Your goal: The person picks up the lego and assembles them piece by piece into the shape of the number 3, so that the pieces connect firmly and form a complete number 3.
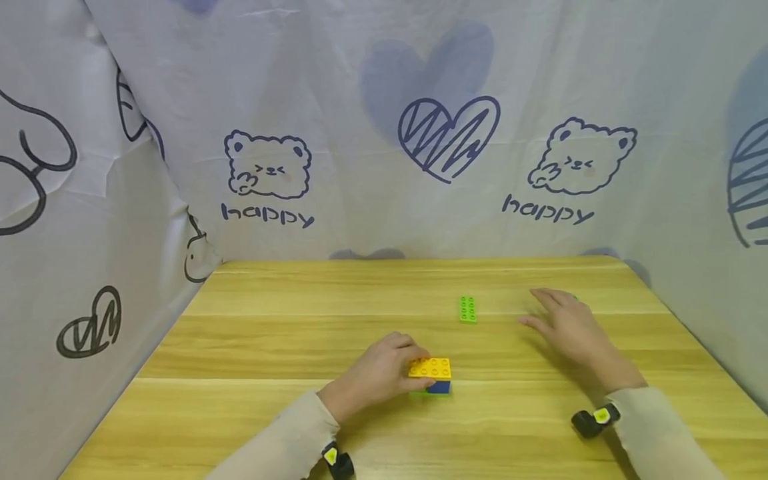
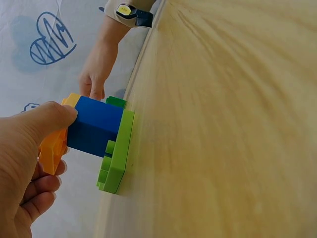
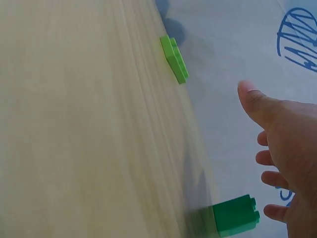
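Note:
My left hand (image 1: 381, 373) grips a small stack of toy building bricks, with the thumb on one side and the fingers curled round the other. A yellow brick (image 1: 433, 366) tops the stack, a blue brick (image 2: 95, 125) is in the middle, and a light green plate (image 2: 122, 153) forms the base. My right hand (image 1: 573, 330) hovers over the right side of the table, its fingers spread and holding nothing. Close to those fingers stands a dark green brick (image 3: 235, 216), mostly hidden by the hand in the head view.
Another light green studded plate (image 1: 468, 310) lies on the wooden table (image 1: 288, 333), between the stack and the right hand but farther back. A white cloth (image 1: 354, 187) printed with bears and hearts hangs behind the table and along both sides.

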The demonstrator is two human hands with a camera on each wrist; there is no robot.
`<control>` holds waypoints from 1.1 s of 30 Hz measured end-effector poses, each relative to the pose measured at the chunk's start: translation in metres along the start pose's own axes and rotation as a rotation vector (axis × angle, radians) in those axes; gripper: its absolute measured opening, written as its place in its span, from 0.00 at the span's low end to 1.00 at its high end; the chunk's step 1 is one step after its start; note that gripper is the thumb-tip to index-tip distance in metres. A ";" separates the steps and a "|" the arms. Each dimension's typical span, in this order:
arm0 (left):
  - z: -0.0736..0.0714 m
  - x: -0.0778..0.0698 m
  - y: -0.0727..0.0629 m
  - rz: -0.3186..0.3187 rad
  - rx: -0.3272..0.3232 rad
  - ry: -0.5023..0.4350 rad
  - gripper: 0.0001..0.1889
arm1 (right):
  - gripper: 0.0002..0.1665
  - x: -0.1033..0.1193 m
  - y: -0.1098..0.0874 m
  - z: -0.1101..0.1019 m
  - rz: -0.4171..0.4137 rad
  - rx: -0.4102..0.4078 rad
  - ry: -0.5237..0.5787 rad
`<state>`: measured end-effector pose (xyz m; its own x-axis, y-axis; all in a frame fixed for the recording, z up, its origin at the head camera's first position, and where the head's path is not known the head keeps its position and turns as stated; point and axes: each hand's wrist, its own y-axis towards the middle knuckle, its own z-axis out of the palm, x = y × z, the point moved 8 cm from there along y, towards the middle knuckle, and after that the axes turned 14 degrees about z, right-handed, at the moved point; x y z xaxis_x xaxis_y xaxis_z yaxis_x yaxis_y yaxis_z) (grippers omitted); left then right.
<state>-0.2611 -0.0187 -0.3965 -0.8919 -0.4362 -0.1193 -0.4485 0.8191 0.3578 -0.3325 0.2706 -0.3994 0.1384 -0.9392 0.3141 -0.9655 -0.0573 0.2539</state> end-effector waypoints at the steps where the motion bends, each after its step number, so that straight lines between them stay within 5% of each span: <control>1: -0.001 0.000 0.000 0.002 -0.002 0.002 0.22 | 0.44 -0.003 0.001 -0.002 0.007 -0.007 -0.002; 17: -0.003 0.000 0.000 0.014 -0.008 0.017 0.22 | 0.44 -0.049 0.010 -0.009 0.170 -0.024 -0.075; 33: 0.001 0.001 0.000 0.013 -0.001 0.008 0.22 | 0.35 -0.059 0.013 -0.006 0.182 -0.004 -0.092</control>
<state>-0.2620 -0.0191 -0.3973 -0.8972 -0.4285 -0.1067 -0.4366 0.8245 0.3600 -0.3518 0.3271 -0.4091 -0.0593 -0.9608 0.2708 -0.9718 0.1176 0.2044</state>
